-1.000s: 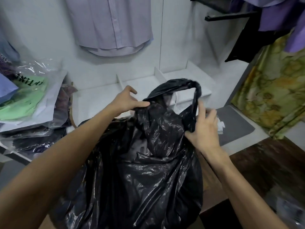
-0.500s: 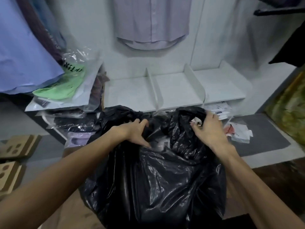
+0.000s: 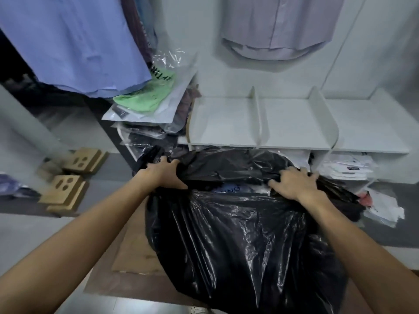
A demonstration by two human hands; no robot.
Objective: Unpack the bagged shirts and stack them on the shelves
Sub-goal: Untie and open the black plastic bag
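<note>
Black crinkled plastic bag (image 3: 238, 234), mouth stretched wide by us.
Our left hand (image 3: 162, 175) and right hand (image 3: 294, 184) each clutch its rim in curled fingers.

I see everything through one wide-angle camera on my head, tilted forward and down. It looks close over the black bag (image 3: 238, 234), my forearms reaching in from the bottom corners, with the white shelf (image 3: 294, 123) just beyond the bag.
</note>
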